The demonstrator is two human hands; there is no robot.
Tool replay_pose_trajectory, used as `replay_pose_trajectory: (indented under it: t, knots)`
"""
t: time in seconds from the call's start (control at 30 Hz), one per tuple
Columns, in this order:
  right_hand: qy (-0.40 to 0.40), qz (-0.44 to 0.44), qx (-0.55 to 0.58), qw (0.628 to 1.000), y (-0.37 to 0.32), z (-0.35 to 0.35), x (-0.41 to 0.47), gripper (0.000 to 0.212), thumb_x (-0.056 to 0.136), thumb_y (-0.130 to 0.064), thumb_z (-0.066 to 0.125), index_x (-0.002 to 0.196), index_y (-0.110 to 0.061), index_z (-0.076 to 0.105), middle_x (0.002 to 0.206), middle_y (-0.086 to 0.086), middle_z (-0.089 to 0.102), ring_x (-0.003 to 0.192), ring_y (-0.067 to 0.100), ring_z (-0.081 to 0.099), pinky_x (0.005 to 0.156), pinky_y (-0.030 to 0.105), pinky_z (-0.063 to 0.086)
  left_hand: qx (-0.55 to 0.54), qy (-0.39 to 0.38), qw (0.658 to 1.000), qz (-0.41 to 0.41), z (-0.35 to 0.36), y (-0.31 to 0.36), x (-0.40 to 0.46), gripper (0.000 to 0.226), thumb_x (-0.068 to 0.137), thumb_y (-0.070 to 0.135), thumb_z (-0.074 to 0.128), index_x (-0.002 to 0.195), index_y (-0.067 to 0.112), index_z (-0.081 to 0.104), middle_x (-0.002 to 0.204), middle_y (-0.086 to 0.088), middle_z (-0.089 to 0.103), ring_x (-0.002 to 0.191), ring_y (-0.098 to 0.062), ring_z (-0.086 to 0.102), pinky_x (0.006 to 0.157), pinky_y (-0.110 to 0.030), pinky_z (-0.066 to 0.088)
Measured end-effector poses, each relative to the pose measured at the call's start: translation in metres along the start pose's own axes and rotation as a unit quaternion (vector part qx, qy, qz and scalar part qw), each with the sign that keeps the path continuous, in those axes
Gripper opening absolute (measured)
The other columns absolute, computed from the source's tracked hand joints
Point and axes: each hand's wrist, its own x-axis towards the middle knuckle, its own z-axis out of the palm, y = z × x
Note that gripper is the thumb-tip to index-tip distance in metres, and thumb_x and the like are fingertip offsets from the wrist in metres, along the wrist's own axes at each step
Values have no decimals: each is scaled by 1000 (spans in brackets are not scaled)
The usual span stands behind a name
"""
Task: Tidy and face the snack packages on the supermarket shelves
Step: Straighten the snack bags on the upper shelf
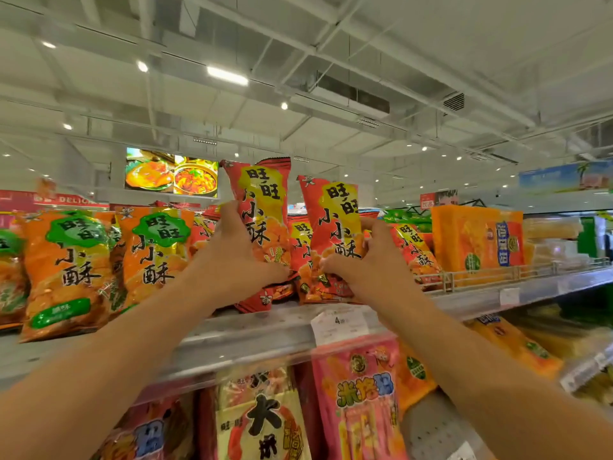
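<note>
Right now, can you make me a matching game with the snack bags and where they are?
Things:
1. tall red and yellow snack bag
2. orange snack bag with a green label
3. pink snack bag with blue and yellow letters
4. white paper price tag

Places:
A. on the front edge of the grey metal shelf
B. held by the left hand
C. under the shelf, below the right hand
D. standing on the shelf, far left

Pairs: 1-B, 2-D, 3-C, 4-A
</note>
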Motion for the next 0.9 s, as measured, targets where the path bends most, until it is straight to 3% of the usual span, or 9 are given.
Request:
replay_pose_trajectory:
  t: [0.07, 0.1, 0.17, 0.33, 0.47, 0.53, 0.67, 0.77, 0.9]
  knots:
    - [-20, -10, 21, 1000, 5, 10, 13, 54, 64, -26, 82, 98, -43, 42, 77, -26, 64, 63, -8, 62, 47, 13, 47, -24, 11, 999, -32, 5, -4, 4, 105, 57, 50, 81, 132, 50, 8, 111, 7, 57, 75, -5, 58, 54, -18, 38]
    - [-28, -11, 30, 999, 9, 16, 19, 56, 65, -25, 82, 101, -40, 42, 78, -19, 66, 64, -3, 64, 50, 17, 50, -28, 13, 999, -44, 6, -6, 6, 108, 58, 49, 82, 136, 48, 7, 110, 8, 57, 77, -4, 58, 55, -16, 39]
    - [-49, -9, 33, 998, 15, 25, 28, 63, 65, -26, 82, 111, -31, 39, 86, -9, 64, 72, 8, 65, 59, 27, 55, -20, 15, 998, -62, 10, -10, 7, 115, 63, 52, 84, 144, 42, 3, 128, 5, 53, 95, -7, 56, 75, -16, 40]
    - [-124, -7, 15, 992, 37, 36, 41, 74, 66, -36, 83, 120, -27, 33, 89, -9, 60, 63, -3, 62, 48, 16, 49, 16, 12, 990, -142, 16, -6, 10, 114, 72, 54, 79, 152, 27, 3, 154, -7, 30, 133, -26, 36, 101, -39, 34]
    - [-153, -39, -10, 987, 44, 27, 51, 79, 63, -42, 83, 120, -24, 31, 90, -3, 58, 75, 10, 62, 64, 32, 55, 64, 16, 981, -180, 23, 9, 13, 117, 65, 57, 83, 150, 23, 11, 149, -10, 37, 129, -30, 41, 90, -36, 39]
    - [-157, -51, -16, 986, 47, 18, 56, 80, 62, -43, 83, 120, -23, 32, 88, -6, 54, 76, 8, 57, 61, 28, 47, 91, 10, 977, -191, 27, 18, 13, 118, 63, 57, 85, 150, 23, 13, 149, -11, 38, 129, -30, 41, 87, -35, 37]
    - [-188, -97, -71, 975, 60, 6, 52, 79, 63, -59, 78, 112, -32, 23, 96, -19, 46, 80, -5, 47, 58, 16, 33, 178, -27, 962, -206, 40, 30, 5, 117, 67, 55, 83, 150, 20, 9, 152, -13, 35, 132, -32, 42, 100, -40, 42]
    - [-180, -131, -84, 971, 67, 3, 48, 74, 66, -68, 68, 116, -32, 26, 95, -23, 46, 81, -6, 47, 59, 15, 34, 277, -30, 937, -211, 46, 35, 0, 117, 66, 66, 76, 152, 21, 10, 157, -12, 18, 141, -33, 27, 110, -47, 34]
    - [-193, -112, -76, 972, 70, -5, 53, 72, 73, -65, 67, 124, -28, 32, 91, -23, 47, 79, -7, 48, 58, 11, 31, 124, -39, 967, -219, 38, 36, -2, 118, 63, 65, 80, 154, 28, 14, 157, -5, 31, 137, -27, 37, 108, -38, 35]
